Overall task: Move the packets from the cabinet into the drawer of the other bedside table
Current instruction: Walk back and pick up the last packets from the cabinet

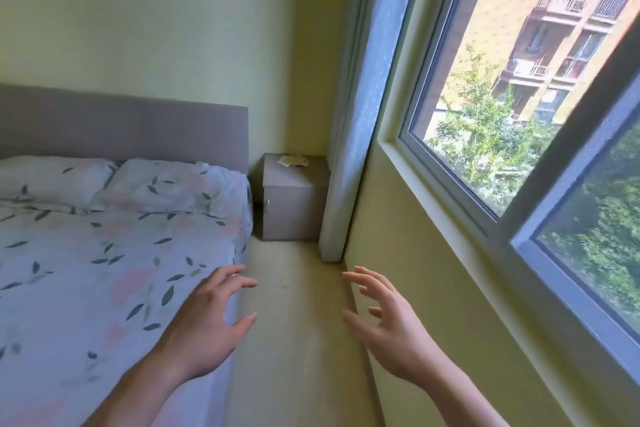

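The bedside table (294, 199) stands in the far corner, at the end of a strip of floor (294, 322). Left of the bedside table, just beside it, is the bed (104, 270); two pillows (166, 189) lie side by side at the bed's head, against the headboard (121, 125), which rises left of the bedside table. Some small papers or packets (292, 160) lie on the bedside table, toward the back. Right of the bedside table hangs a curtain (360, 114), touching its right side, and beyond that is the window (519, 97). Nearer than the bedside table, two hands hover: the left hand (204, 333) over the bed's edge, the right hand (391, 326) beside the wall under the window.
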The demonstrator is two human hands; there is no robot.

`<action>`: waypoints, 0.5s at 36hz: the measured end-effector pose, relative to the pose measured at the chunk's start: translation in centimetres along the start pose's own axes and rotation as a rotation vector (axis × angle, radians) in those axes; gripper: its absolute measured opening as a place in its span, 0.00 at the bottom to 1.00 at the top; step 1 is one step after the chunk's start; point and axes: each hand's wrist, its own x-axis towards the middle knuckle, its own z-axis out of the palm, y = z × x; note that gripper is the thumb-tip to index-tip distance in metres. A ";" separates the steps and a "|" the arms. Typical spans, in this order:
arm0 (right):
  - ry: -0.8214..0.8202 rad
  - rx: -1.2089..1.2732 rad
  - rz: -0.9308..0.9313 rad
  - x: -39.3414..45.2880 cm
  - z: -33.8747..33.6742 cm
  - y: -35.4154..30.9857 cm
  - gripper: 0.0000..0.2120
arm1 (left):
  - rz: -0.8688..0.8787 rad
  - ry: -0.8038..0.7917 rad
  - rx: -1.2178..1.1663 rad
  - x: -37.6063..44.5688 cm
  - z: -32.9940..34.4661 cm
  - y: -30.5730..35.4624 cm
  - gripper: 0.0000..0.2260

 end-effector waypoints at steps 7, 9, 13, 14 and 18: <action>0.052 0.047 0.018 11.3 -2.2 2.6 0.23 | 0.047 -0.013 0.004 13.4 -0.9 0.8 0.17; 0.058 0.053 0.002 14.6 -2.7 3.3 0.23 | 0.066 -0.020 0.007 17.2 -0.9 1.2 0.17; 0.067 0.054 0.010 21.6 -3.6 5.6 0.22 | 0.085 -0.045 0.032 25.0 -0.2 0.2 0.16; 0.069 0.054 0.014 23.5 -3.9 6.2 0.22 | 0.090 -0.044 0.039 27.0 0.0 0.0 0.16; 0.054 0.062 0.002 31.3 -5.0 8.8 0.22 | 0.086 -0.035 0.061 34.8 0.8 -0.7 0.17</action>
